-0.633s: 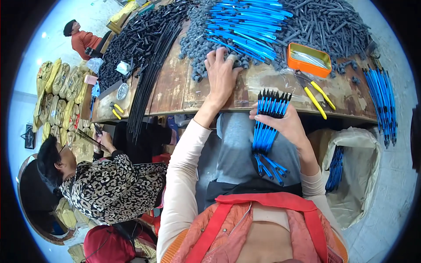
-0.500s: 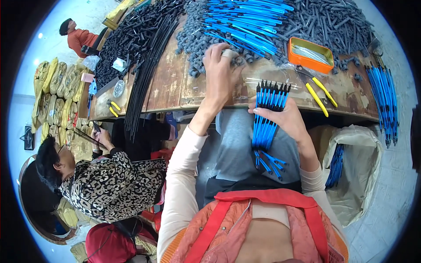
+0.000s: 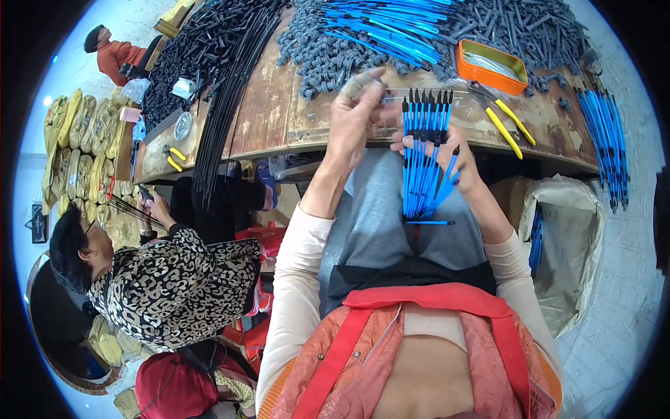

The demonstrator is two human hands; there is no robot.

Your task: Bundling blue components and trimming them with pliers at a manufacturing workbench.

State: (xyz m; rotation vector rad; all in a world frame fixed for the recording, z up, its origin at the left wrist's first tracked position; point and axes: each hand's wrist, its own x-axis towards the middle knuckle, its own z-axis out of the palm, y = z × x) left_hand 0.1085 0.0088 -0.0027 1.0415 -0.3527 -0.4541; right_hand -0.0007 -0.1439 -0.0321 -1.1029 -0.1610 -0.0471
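Observation:
My left hand (image 3: 352,119) is raised at the bench edge with its thumb and fingers pinched together. Something small and dark seems to sit at the fingertips, but it is blurred. Just right of it, my right hand (image 3: 457,157) grips a bundle of blue strips (image 3: 419,183) with black tips. The strips hang side by side over my lap, black tips toward the bench. A thin pale rod crosses by the upper tips. One strip lies crosswise at the bundle's lower end, and another slants out to the right.
On the wooden bench (image 3: 279,126) lie grey ribbed pieces (image 3: 324,63), loose blue strips (image 3: 391,28), an orange tin (image 3: 492,68), yellow-handled pliers (image 3: 504,126) and black rods (image 3: 223,105). A lined bin (image 3: 569,237) stands at right. A co-worker (image 3: 174,279) sits at left holding thin rods.
My left hand has come back from the grey pile toward the bundle. My right hand has lifted the bundle slightly, and its lower ends have swung into a different spread.

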